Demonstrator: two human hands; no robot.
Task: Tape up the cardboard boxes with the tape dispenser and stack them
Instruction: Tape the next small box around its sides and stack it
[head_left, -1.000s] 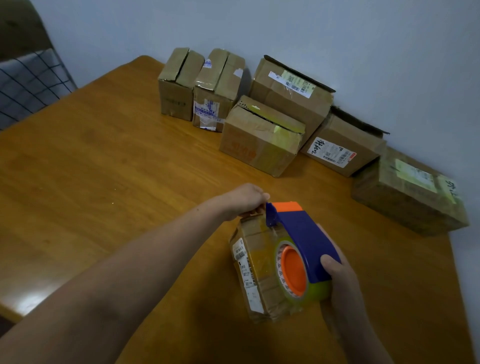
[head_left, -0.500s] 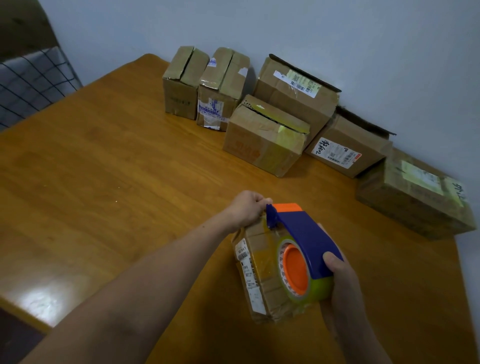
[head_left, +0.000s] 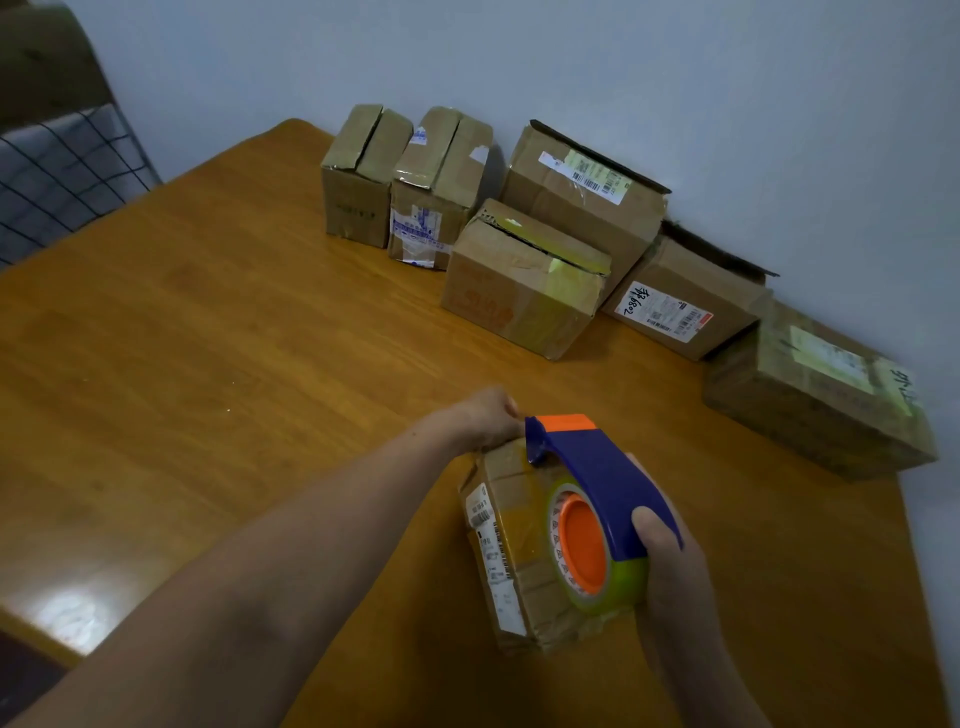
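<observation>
A small cardboard box (head_left: 511, 545) with white labels lies on the wooden table (head_left: 208, 364) in front of me. On top of it sits a blue and orange tape dispenser (head_left: 597, 499) with a roll of clear tape. My right hand (head_left: 670, 561) grips the dispenser's near end. My left hand (head_left: 488, 415) holds the far end of the box, just beside the dispenser's orange-tipped nose; its fingertips are hidden behind the box.
Several more cardboard boxes line the wall at the table's far side: two small ones (head_left: 400, 176) at left, a front box (head_left: 524, 280) with yellow tape, larger ones (head_left: 582, 192) behind and a flat one (head_left: 815, 395) at right. A chair with checked fabric (head_left: 57, 166) stands far left.
The view has shifted slightly. Both hands, the box and the dispenser stay in almost the same pose.
</observation>
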